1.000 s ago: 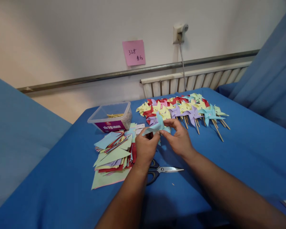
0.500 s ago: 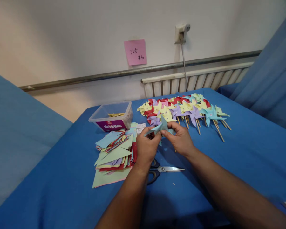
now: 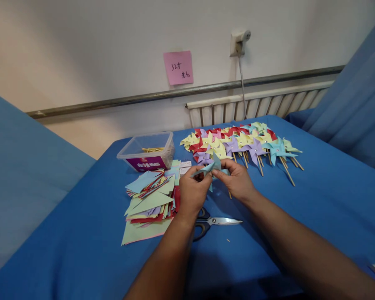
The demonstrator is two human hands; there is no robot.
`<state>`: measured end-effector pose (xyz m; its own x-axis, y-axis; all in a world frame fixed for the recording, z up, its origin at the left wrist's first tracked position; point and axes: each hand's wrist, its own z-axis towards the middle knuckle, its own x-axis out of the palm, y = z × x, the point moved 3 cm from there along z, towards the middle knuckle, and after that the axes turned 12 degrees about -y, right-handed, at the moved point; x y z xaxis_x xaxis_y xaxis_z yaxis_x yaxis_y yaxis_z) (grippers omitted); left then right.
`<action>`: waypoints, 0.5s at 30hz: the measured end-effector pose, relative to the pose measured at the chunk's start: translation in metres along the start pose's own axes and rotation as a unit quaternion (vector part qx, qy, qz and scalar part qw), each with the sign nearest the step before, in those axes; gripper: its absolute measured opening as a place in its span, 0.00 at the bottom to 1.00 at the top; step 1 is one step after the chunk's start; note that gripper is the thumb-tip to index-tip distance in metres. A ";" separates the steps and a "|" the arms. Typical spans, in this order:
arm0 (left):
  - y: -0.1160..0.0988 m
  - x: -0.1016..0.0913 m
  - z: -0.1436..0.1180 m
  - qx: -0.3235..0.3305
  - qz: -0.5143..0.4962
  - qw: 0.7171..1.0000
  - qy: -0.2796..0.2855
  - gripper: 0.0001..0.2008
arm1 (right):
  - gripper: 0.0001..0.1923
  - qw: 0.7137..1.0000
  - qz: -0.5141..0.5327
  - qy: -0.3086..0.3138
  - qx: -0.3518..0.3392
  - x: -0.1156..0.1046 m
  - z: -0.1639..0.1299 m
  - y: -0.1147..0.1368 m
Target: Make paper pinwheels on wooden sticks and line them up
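Head view: both hands (image 3: 215, 183) have drawn the blue pinwheel (image 3: 213, 166) slightly nearer.

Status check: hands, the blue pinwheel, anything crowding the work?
Left hand and right hand both pinching the light blue pinwheel, held above the table. Scissors lie just below the wrists. Paper stack at left, finished pinwheels behind.

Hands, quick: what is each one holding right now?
Left hand: closed, pinching the light blue pinwheel.
Right hand: closed on the same pinwheel from the other side.
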<state>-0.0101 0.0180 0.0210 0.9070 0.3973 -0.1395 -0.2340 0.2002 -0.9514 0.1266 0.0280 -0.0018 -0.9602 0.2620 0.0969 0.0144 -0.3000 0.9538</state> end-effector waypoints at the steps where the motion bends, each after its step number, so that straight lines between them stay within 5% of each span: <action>1: 0.000 0.000 0.000 -0.001 0.001 1.000 -0.001 0.08 | 0.08 1.000 -0.004 -0.002 0.000 0.000 0.000 0.000; 15: 0.003 0.000 -0.002 -0.009 -0.036 0.999 0.031 0.07 | 0.08 0.999 0.020 0.032 0.003 -0.002 0.001 0.009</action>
<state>-0.0103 0.0169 0.0172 0.9415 0.3255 -0.0870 -0.1615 0.2095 -0.9644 0.1294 0.0258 0.0067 -0.9748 0.1897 0.1175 0.0557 -0.3033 0.9513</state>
